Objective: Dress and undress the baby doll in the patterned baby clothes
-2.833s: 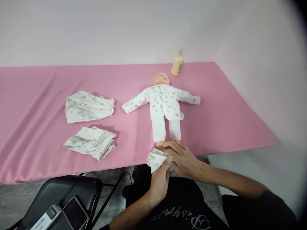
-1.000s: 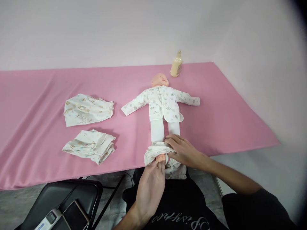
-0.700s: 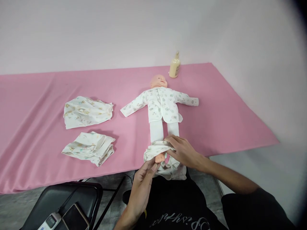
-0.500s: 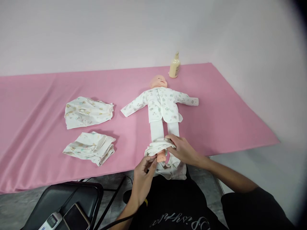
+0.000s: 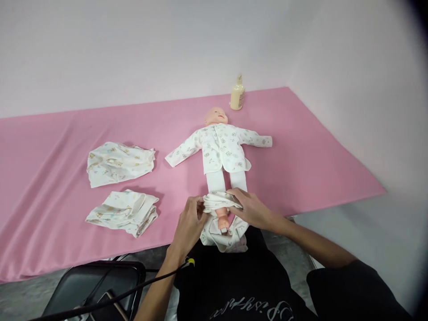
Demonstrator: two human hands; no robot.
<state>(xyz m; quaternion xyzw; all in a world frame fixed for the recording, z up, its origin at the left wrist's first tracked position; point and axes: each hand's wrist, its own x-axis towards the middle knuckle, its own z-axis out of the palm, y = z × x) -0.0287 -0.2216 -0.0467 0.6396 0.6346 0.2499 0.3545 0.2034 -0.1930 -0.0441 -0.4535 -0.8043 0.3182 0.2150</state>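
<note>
A baby doll lies on its back on the table, wearing a white printed jacket with its arms spread. White cloth covers its upper legs. Around one lower leg sits a bunched pair of printed baby pants, with the bare foot sticking out below. My left hand pinches the left edge of the bunched fabric. My right hand grips its right edge. The rest of the pants hangs over the table's front edge, near my lap; the doll's other foot is hidden.
Two folded printed cloth garments lie to the left on the pink tablecloth. A pump bottle stands behind the doll's head. Below left is a black chair with devices on it; a black cable crosses my left forearm.
My left hand has moved up from beside the doll's foot to the left edge of the bunched pants. More of the foot and ankle shows. The view has shifted slightly.
</note>
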